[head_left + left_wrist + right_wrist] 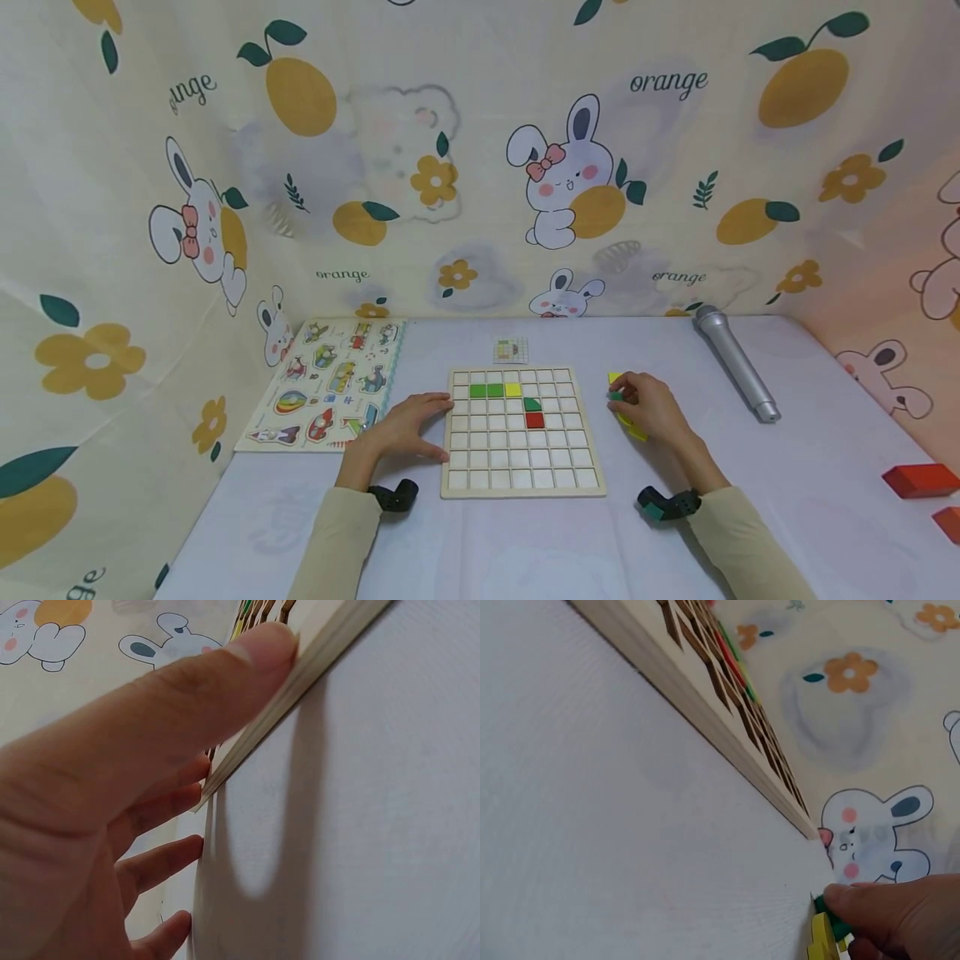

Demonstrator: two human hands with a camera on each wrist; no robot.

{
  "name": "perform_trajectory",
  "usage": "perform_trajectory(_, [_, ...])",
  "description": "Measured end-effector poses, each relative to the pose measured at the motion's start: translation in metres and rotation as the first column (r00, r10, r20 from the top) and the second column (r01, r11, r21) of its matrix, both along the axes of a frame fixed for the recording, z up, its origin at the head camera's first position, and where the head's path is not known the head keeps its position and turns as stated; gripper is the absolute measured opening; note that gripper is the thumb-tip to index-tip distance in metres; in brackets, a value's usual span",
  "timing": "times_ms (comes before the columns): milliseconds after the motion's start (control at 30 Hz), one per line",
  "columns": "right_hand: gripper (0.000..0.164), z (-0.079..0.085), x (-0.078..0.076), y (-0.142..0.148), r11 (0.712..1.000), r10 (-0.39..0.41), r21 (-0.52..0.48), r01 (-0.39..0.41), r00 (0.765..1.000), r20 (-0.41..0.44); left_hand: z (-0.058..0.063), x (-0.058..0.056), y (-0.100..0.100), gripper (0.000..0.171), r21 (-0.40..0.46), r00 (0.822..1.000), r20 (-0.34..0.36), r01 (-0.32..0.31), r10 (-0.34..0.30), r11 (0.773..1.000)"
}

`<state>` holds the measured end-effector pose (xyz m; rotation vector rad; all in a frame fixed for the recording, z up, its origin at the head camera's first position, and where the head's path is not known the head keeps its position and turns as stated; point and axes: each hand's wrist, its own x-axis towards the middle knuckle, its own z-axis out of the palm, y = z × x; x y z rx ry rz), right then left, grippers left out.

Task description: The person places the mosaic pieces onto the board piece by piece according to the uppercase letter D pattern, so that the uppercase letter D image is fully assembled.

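A wooden grid board (522,492) with white square cells lies in the middle of the table. It holds green, yellow and red tiles, including a red tile (535,421) below a green one with a curved edge. My left hand (401,433) touches the board's left edge, fingers spread, the thumb on the rim in the left wrist view. Right of the board, my right hand (658,410) pinches a green piece (832,919) between thumb and fingers. Beside it are yellow pieces (821,937), partly hidden by that hand in the head view.
A small pattern card (511,350) lies behind the board. To the left is a picture puzzle board (322,387). A silver microphone (737,362) lies at the back right, and red blocks (921,481) sit at the right edge. Patterned cloth walls enclose the table.
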<state>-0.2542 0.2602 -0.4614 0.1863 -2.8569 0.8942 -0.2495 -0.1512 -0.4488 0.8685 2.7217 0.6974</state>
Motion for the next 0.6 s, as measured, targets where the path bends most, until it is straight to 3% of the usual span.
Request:
perform_trajectory(100, [0.016, 0.000, -0.001, -0.001, 0.999, 0.034, -0.029, -0.035, 0.999, -0.034, 0.000, 0.000, 0.000, 0.082, -0.004, 1.000, -0.003, 0.002, -0.002, 1.000])
perform_trajectory(233, [0.015, 0.002, 0.001, -0.008, 0.986, 0.132, -0.084, -0.141, 0.986, -0.102, 0.000, 0.000, 0.000, 0.081, -0.006, 1.000, -0.005, 0.003, -0.003, 1.000])
perform_trajectory(600, [0.021, 0.010, 0.018, -0.064, 0.910, 0.379, -0.107, -0.400, 0.909, -0.171, -0.001, -0.001, -0.001, 0.081, 0.002, 1.000, -0.011, 0.008, -0.008, 1.000])
